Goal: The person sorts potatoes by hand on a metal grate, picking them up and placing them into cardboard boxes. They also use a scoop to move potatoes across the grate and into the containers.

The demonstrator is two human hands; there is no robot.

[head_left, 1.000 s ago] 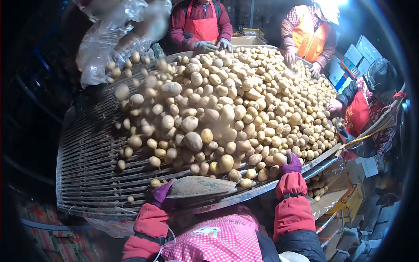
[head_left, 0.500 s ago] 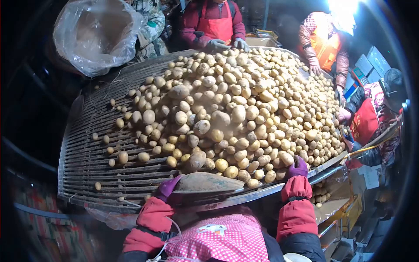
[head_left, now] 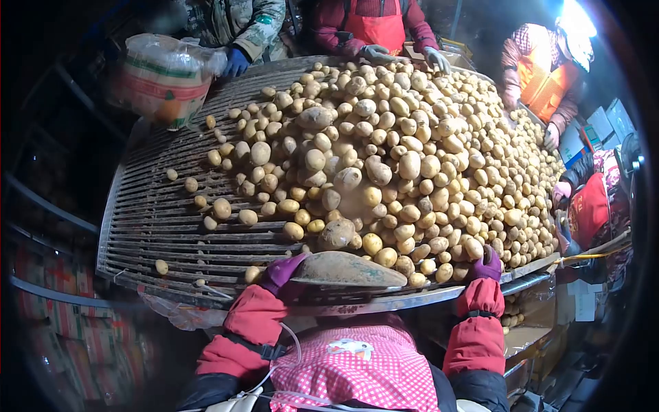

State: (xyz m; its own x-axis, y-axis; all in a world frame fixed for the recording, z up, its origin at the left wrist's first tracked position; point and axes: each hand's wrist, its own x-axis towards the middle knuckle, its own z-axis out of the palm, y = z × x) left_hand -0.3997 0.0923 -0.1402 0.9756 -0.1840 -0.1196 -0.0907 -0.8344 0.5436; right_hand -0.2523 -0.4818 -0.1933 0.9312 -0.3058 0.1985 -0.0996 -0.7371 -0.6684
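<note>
A wide slatted table (head_left: 158, 226) is filling most of the view, curving away from the near edge towards the far side. A heap of potatoes (head_left: 412, 165) is lying across its middle and right, thinning out to single ones on the bare slats at the left. Co-workers are standing round the far and right sides: a person in a red apron (head_left: 374, 24) is resting gloved hands on the far rim, a person in an orange vest (head_left: 542, 86) is bending over the far right, and a third in red (head_left: 590, 206) is working at the right edge (only partly in view). At the far left, a blue glove (head_left: 237, 62) is touching a plastic bag (head_left: 165, 79) just beside the table's rim.

Near the camera, a flat, dirt-coated board (head_left: 347, 270) is lying along the near edge, touching the foot of the heap. The left hand (head_left: 281, 271), in a purple glove, is closing round the board's left end and gripping it. The right hand (head_left: 489, 264), also gloved in purple, is pressing against the potatoes at the near right edge, well apart from the board; whether its curled fingers are grasping anything I cannot tell.

A large potato (head_left: 336, 235) is sitting just beyond the board. A small potato (head_left: 252, 273) is lying just beside the left hand, and another (head_left: 161, 266) is resting alone on the near left slats.
</note>
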